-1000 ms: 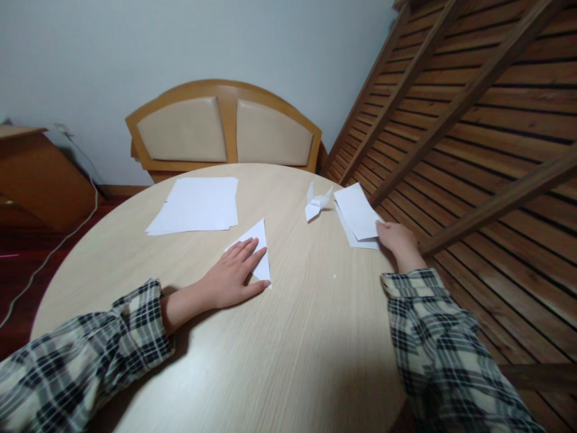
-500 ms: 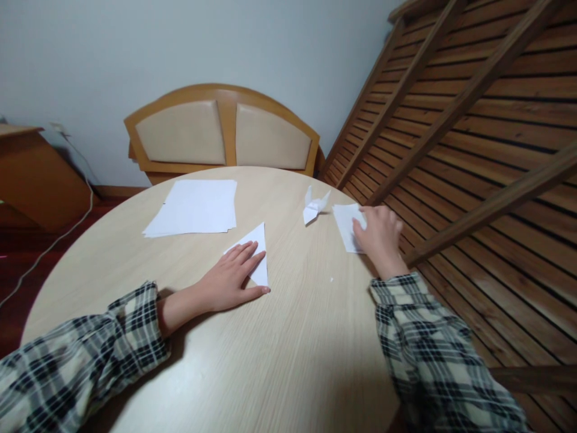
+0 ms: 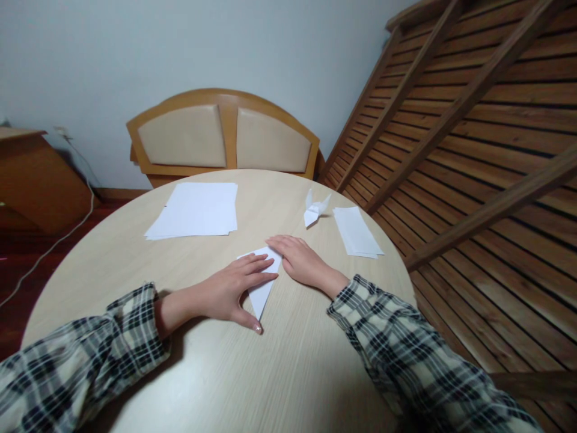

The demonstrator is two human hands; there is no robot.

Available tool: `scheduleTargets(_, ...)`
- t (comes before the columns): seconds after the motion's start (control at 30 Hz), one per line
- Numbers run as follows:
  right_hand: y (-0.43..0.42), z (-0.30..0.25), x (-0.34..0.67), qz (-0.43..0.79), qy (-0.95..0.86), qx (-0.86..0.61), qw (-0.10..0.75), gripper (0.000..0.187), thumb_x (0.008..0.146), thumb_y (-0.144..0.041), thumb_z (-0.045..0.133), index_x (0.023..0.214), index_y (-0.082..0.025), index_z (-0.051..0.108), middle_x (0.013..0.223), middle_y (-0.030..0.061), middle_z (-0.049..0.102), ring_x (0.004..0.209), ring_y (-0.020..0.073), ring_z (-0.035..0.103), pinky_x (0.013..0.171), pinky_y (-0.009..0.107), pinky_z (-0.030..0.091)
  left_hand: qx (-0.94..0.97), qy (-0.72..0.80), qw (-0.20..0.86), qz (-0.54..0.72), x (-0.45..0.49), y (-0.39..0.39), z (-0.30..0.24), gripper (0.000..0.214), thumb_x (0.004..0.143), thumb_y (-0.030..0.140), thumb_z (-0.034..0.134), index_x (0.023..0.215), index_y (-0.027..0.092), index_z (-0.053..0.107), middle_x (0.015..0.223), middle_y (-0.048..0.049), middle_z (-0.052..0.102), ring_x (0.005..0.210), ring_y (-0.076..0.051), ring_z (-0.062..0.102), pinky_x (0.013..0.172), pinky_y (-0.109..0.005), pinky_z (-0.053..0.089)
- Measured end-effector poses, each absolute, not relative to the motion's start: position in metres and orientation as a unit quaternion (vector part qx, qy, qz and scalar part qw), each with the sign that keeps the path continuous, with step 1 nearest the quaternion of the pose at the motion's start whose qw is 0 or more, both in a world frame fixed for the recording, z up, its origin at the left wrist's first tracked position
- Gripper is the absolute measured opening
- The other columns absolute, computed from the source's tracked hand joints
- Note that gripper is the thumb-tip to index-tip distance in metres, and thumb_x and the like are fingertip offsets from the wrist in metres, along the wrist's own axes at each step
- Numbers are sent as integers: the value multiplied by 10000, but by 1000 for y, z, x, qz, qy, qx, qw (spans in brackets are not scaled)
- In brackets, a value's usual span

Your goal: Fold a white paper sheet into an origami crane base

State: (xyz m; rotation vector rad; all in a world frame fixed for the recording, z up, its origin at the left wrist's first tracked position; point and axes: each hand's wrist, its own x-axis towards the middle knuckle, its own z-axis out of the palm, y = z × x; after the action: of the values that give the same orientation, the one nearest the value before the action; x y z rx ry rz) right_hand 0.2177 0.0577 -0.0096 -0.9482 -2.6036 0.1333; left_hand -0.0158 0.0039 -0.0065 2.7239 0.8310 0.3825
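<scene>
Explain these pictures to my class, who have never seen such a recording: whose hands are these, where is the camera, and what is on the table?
There is no machine here, just one person's two bare hands in checked sleeves. The camera is worn on the person's head, looking forward and down, so we see roughly what they see. The left hand lies spread over a folded white paper on the table; the right hand is at that paper's right edge. Neither visibly grips it. Farther back are a stack of larger sheets on the left, then a folded paper figure and some smaller sheets on the right.
</scene>
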Motion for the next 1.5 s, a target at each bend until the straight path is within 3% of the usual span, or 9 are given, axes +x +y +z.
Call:
scheduleTargets(0.23,60,-16,226,79,-924,-329,176,433,870,-96,457,1262,-202,605,1356,88,588,1298,206,494,1072,434,372,951,240,110,158,-11,0,10,687,723,667,682,1296,298,598,1394,-95,561,1335,-327,441,1157,-550,210)
scheduleTargets(0.43,60,-13,232,96,-916,-337,193,452,830,-69,459,1225,-202,636,1323,70,617,1256,199,539,1061,422,387,947,221,76,221,-21,5,14,225,903,425,596,957,253,732,946,-40,766,985,-220,679,1003,-415,449)
scheduleTargets(0.63,55,-6,234,108,-918,-331,191,429,804,-132,544,1209,-229,649,1340,86,600,1269,220,522,1075,464,354,852,341,124,378,-26,9,8,280,927,354,537,747,199,685,734,-50,711,693,-165,647,681,-312,520)
scheduleTargets(0.9,49,-1,227,116,-914,-322,219,239,912,-368,586,1092,-249,689,1176,37,696,1170,209,579,1058,449,321,649,471,281,527,-20,19,4,356,901,420,525,641,187,593,604,-4,589,577,-140,528,554,-269,444)
scheduleTargets(1.0,49,-4,222,110,-904,-330,250,185,940,-291,547,953,-229,721,986,21,748,995,190,649,980,399,372,556,455,391,575,-19,26,0,365,903,487,497,702,196,587,665,-19,609,618,-150,567,590,-276,481)
scheduleTargets(1.1,47,-3,221,134,-870,-372,295,219,946,-274,518,904,-204,721,902,40,747,852,179,661,807,324,438,518,424,433,604,-19,29,-3,327,899,509,506,950,200,598,923,-66,664,849,-187,634,770,-338,526)
scheduleTargets(1.3,46,0,224,208,-797,-425,376,269,946,-317,493,784,-190,667,721,16,657,654,141,568,618,272,380,699,439,265,498,-16,22,-9,799,777,409,725,1429,238,297,1392,-151,443,1249,-279,467,1032,-507,406)
scheduleTargets(1.4,47,1,224,225,-773,-436,402,301,937,-343,497,714,-184,623,653,3,580,615,134,505,591,271,350,758,428,177,459,-15,18,-12,1019,730,417,779,1506,287,130,1458,-161,364,1297,-314,420,1041,-549,393)
scheduleTargets(1.5,48,1,225,244,-746,-452,423,307,917,-366,512,689,-181,601,644,4,551,616,138,479,579,273,336,798,420,81,424,-16,14,-11,1031,742,387,776,1521,298,106,1488,-162,315,1348,-338,353,1078,-574,345)
